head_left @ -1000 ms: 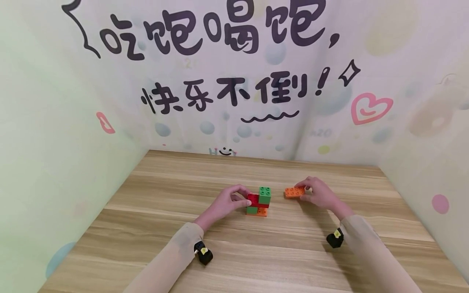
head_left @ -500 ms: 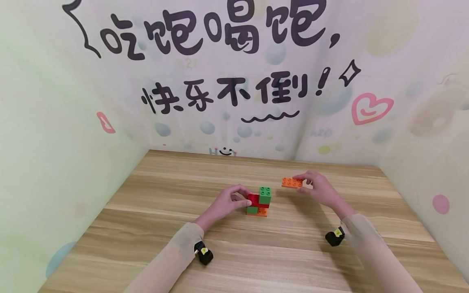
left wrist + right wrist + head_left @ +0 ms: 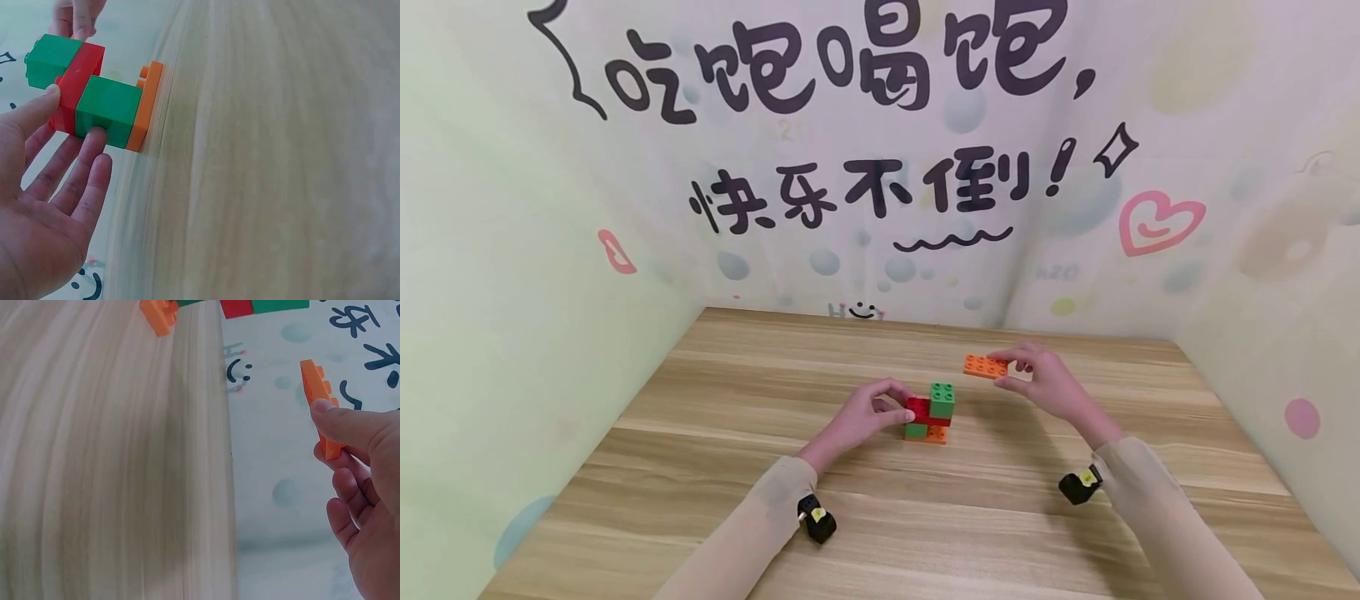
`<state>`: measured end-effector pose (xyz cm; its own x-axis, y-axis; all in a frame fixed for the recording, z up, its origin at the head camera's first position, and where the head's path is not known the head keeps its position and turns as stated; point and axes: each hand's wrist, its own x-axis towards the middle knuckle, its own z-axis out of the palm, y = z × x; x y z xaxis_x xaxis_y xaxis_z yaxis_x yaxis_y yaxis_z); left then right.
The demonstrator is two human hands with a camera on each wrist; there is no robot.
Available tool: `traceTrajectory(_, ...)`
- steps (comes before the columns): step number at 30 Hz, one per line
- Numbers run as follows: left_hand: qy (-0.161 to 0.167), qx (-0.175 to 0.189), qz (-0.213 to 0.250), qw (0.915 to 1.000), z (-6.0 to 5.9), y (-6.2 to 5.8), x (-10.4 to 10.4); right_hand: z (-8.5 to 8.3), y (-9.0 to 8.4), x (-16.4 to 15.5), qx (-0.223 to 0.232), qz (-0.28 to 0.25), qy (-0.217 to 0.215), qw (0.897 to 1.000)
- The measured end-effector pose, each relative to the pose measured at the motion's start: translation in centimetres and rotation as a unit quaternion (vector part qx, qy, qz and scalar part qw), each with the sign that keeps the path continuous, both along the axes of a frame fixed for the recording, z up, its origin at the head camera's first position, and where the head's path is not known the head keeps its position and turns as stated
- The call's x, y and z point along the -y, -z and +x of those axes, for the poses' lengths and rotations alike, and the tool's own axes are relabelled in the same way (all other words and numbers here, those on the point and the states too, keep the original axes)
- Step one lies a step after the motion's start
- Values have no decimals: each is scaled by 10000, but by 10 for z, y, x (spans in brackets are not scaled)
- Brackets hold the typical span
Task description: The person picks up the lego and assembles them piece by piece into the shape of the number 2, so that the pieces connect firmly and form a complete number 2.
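A small stack of toy building bricks stands on the table: an orange plate (image 3: 146,106) at the bottom, a green brick (image 3: 109,107) on it, a flat red brick (image 3: 917,408) across that, and a second green brick (image 3: 942,399) on top at the right. My left hand (image 3: 859,418) grips the stack's left side, its thumb on the red brick. Above the table, to the stack's upper right, my right hand (image 3: 1054,385) pinches one end of a flat orange brick (image 3: 985,367) between thumb and fingers, studs up.
The wooden table (image 3: 760,367) runs back to a printed cloth wall (image 3: 820,283), with more cloth at both sides. A black wrist camera (image 3: 817,518) hangs under the left sleeve, and another black wrist camera (image 3: 1079,485) under the right.
My right hand has raised the flat orange brick off the table and brought it slightly left, toward the stack. My left hand and the stack have stayed in place.
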<state>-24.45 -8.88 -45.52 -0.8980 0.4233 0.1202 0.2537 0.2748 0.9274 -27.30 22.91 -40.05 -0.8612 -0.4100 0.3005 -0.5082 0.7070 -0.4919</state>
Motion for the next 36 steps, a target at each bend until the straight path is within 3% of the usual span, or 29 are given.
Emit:
traceTrajectory(20,31,71,3,10000,1,-1,1,14,-18,28,-270,-366,-294,9985)
traceTrajectory(36,6,86,-6,10000,0,0,1,21,-18,44,-254,-666,-615,9956)
